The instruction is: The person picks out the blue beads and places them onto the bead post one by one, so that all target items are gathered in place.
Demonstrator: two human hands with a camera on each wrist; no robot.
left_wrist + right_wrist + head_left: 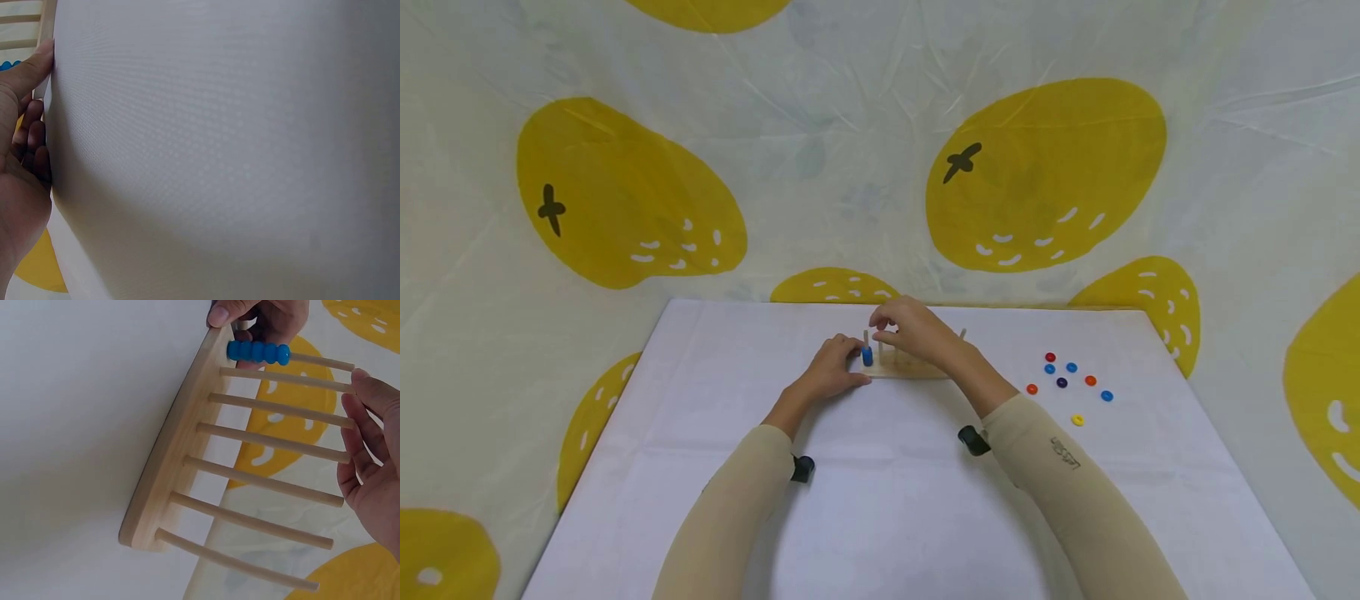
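A wooden peg stand (169, 444) with a row of several upright pegs sits toward the back of the table. Blue rings (257, 352) are stacked on the peg at its left end; the other pegs are bare. My left hand (833, 367) grips that left end, thumb at the front edge of the base and fingers behind it. Over the pegs is my right hand (917, 329), its thumb and fingertips right at the tip of the second peg (287, 379). Nothing shows between those fingers.
To the right of the stand lie several loose rings, among them a yellow ring (1078, 420), a dark purple ring (1062, 382) and a red ring (1050, 357). A white cloth (880, 517) covers the table. Behind it hangs a fruit-patterned curtain (850, 167).
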